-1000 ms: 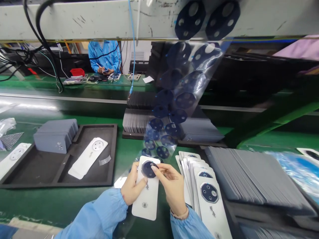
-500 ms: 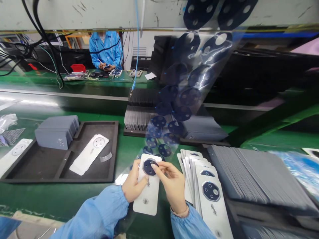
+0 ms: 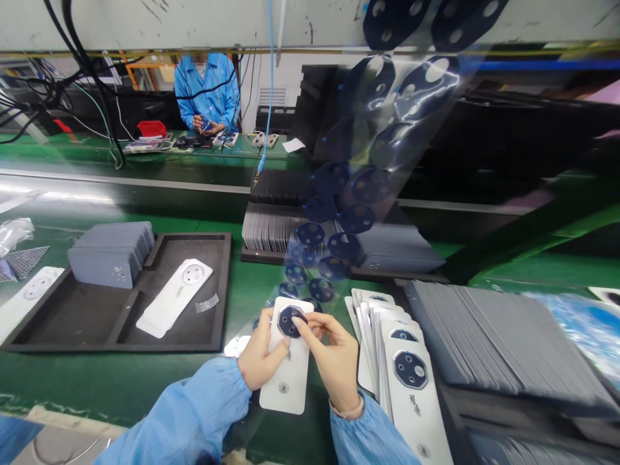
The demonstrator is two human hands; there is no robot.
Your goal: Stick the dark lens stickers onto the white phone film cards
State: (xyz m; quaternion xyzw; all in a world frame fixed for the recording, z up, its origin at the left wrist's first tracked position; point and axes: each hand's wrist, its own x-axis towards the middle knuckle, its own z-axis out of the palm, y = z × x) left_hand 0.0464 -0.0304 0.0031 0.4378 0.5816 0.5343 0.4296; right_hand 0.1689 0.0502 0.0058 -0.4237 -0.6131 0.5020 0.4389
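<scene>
A white panel with small dark markings is held upright by my left hand, its thumb across the front and fingers behind the left edge. Over the panel's top lies a dark blue round sticker with holes. My right hand pinches the sticker's right edge between thumb and fingers. To the right leans a stack of white panels, the front one bearing a similar dark sticker. Behind my hands hangs a clear strip with rows of dark stickers.
On the left, a black tray holds grey panels and white panels. Grey panels fill a rack at right; more stand in a back rack. A person in blue is across the bench. Cables hang upper left.
Both hands stay nearly in place on the panel and sticker. The view has shifted slightly. The person across the bench has moved their hands a little.
</scene>
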